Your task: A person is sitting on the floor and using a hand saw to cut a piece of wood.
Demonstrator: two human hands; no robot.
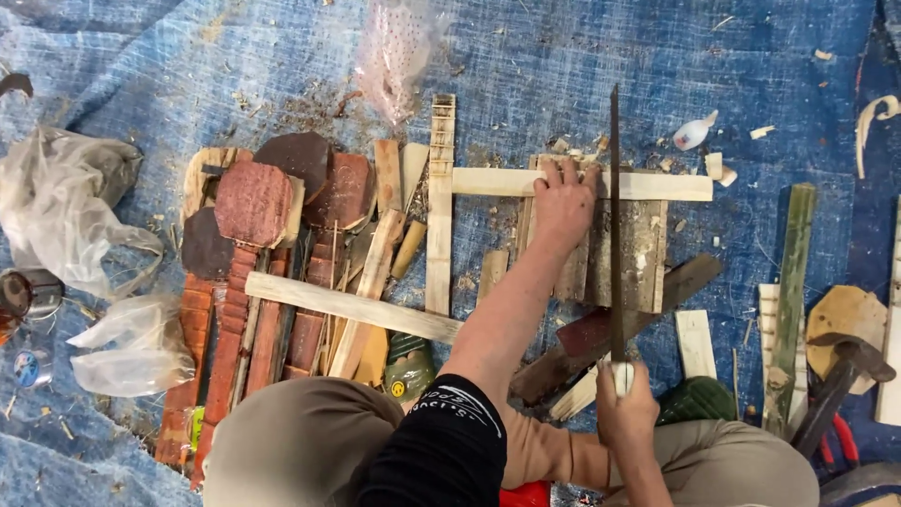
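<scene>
L hand: fingers spread flat, pressing pale wood strip onto block.
R hand: clenched on saw handle; handle mostly hidden.
Saw: blade edge-on, crosses strip just beside L hand; teeth can't be made out.
Hammer: far right, partly cut off.

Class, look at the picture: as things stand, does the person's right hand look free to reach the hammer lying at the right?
Probably not at once. The right hand is shut on the saw, whose blade stands across the pale wooden strip. The hammer lies uncovered just to its right, so only the saw hinders it.
</scene>
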